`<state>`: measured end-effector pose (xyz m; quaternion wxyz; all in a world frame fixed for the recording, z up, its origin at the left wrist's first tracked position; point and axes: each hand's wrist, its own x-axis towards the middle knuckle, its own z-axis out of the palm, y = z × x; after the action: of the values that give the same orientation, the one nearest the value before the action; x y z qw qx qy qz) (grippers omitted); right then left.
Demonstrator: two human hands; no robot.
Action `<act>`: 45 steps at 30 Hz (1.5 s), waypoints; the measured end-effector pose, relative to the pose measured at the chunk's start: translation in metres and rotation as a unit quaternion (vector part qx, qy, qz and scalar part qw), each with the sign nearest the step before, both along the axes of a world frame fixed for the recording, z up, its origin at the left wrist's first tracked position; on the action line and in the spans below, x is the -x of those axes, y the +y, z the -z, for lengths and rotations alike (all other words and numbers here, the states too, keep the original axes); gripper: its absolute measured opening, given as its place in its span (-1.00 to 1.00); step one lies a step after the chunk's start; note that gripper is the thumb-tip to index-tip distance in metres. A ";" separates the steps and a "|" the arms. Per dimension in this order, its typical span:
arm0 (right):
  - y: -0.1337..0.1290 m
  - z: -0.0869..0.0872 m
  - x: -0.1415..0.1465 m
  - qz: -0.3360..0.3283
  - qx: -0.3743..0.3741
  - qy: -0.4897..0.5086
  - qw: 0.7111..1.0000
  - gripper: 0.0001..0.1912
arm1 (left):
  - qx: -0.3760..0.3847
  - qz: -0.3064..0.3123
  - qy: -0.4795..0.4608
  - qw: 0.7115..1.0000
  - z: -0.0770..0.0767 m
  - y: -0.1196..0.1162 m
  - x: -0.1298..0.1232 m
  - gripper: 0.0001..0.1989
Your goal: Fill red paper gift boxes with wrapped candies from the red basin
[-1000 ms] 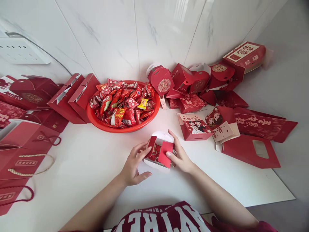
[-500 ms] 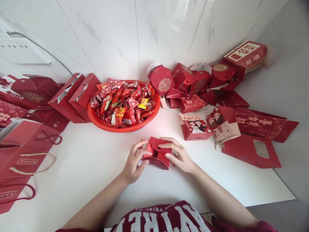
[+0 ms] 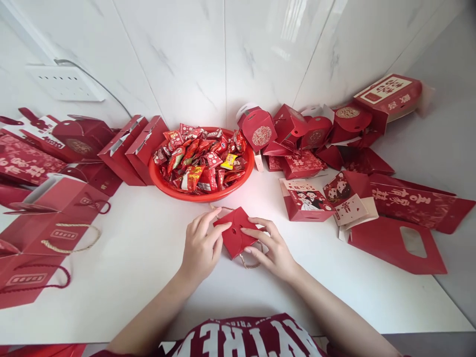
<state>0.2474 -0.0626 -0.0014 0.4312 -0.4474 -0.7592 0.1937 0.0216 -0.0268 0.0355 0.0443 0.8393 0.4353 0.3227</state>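
Observation:
A small red box (image 3: 237, 240) lies on the white table in front of me, its curved flaps folded flat over the top, with small holes near the middle. Loops of twisted gold cord stick out at its far and near sides. My left hand (image 3: 203, 241) is at the box's left side, its fingertips pressing on the top flap. On the right, my right hand (image 3: 270, 246) holds the opposite side, with fingertips on the flap and edge. The cord passes close to the fingers of both hands.
A red basin (image 3: 203, 197) full of wrapped sweets (image 3: 208, 179) stands beyond the box. Red gift boxes (image 3: 80, 210) with cord handles line the left. More boxes (image 3: 310, 210) and an open red carton (image 3: 397, 248) lie right. A tiled wall (image 3: 193, 54) rises behind.
The flaps, earlier raised and apart, are now folded down flat. The gold cord loops show more clearly, and the whole view has shifted slightly.

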 end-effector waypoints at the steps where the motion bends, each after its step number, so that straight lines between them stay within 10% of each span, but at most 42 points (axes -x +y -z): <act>1: -0.003 0.001 0.004 0.019 -0.005 0.000 1.000 -0.56 | 0.001 -0.015 0.028 0.999 -0.005 -0.005 -0.001 -0.68; 5: -0.019 0.002 0.018 0.019 -0.005 0.008 1.000 -0.56 | 0.054 -0.029 0.122 0.991 -0.018 -0.025 -0.003 -0.55; 14: -0.044 -0.008 0.039 -0.273 -0.075 -0.051 0.958 -0.59 | 0.125 -0.040 0.216 0.967 -0.026 -0.038 0.001 -0.39; 24: -0.028 -0.007 0.010 -0.141 -0.108 -0.067 0.982 -0.67 | 0.111 -0.050 0.248 0.961 -0.018 -0.052 0.013 -0.45; 37: -0.025 0.000 0.006 -0.123 -0.113 -0.106 0.980 -0.69 | 0.094 -0.189 0.192 0.958 -0.046 -0.049 0.109 -0.39; 45: -0.024 0.003 0.006 -0.116 -0.106 -0.113 0.981 -0.71 | 0.017 -0.275 0.079 0.958 -0.062 -0.033 0.093 -0.52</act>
<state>0.2413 -0.0868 -0.0040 0.3622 -0.3268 -0.8661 0.1087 -0.0718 -0.0603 0.0972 -0.0664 0.7093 0.6566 0.2479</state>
